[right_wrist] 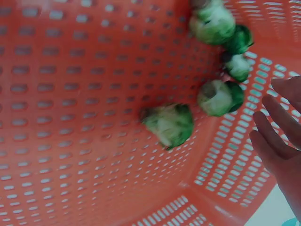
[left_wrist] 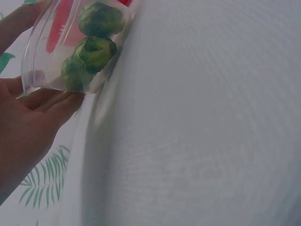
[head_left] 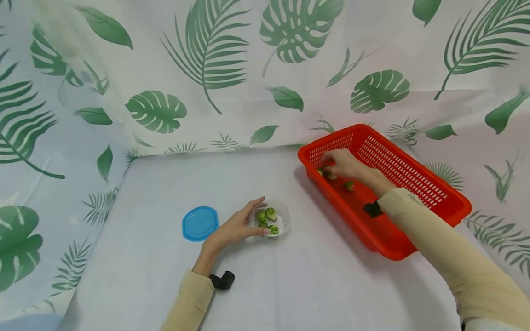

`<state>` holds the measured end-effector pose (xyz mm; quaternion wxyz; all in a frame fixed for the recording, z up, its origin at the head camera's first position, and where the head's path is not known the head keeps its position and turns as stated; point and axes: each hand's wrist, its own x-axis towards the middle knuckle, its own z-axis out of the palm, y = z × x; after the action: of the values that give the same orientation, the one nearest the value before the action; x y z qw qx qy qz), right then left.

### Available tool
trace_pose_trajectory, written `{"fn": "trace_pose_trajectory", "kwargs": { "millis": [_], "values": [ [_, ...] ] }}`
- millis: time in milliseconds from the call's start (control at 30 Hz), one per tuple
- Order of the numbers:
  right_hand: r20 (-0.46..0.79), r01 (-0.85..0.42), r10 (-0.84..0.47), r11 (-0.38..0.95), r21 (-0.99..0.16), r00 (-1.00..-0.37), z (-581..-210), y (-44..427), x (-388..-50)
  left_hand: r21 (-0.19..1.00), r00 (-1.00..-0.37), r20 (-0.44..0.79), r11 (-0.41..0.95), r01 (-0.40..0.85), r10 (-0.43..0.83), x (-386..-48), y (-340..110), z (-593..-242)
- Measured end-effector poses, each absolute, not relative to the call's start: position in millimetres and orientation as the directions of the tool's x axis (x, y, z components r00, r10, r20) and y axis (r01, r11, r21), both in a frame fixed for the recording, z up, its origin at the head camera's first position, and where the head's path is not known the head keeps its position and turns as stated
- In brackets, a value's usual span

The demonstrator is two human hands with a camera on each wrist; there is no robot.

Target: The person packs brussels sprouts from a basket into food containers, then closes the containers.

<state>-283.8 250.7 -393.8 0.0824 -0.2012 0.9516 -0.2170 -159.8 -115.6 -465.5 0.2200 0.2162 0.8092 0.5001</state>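
Left hand (head_left: 237,227): clamped round clear plastic container (head_left: 284,210) of round green Brussels sprouts (head_left: 270,214) | Right hand (head_left: 342,164): empty, fingers apart, near loose sprouts (right_wrist: 169,125) inside red rectangular plastic basket (head_left: 381,230)

Place: sheet-lined booth (head_left: 232,124), type of room undeterminable
Backdrop: white sheeting printed with green leaves (head_left: 145,59), behind and both sides
Surface: flat white tabletop (head_left: 136,257)

Tabletop passage between tub (head_left: 285,212) and basket (head_left: 426,184) (raised rim (head_left: 345,208) the obstacle)
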Motion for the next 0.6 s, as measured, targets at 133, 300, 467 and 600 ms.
{"fn": "trace_pose_trajectory", "kwargs": {
  "millis": [133,300,467,600],
  "values": [
    [-0.073,-0.323,-0.394,0.834,-0.447,-0.916,-402.6,256.4,-288.5,0.910,-0.807,-0.142,0.396,0.121,0.573,-159.1,-114.1,-466.7],
    [-0.105,-0.306,-0.381,0.853,-0.422,-0.918,-411.8,260.6,-292.8,0.909,-0.800,-0.148,0.400,0.122,0.582,-158.9,-112.1,-468.9],
    [-0.143,-0.280,-0.378,0.848,-0.450,-0.915,-416.4,261.8,-296.3,0.904,-0.811,-0.155,0.412,0.114,0.565,-158.5,-113.5,-467.8],
    [-0.151,-0.270,-0.375,0.845,-0.460,-0.915,-418.5,260.3,-297.8,0.906,-0.813,-0.154,0.409,0.111,0.562,-158.9,-115.8,-466.7]
  ]
}}
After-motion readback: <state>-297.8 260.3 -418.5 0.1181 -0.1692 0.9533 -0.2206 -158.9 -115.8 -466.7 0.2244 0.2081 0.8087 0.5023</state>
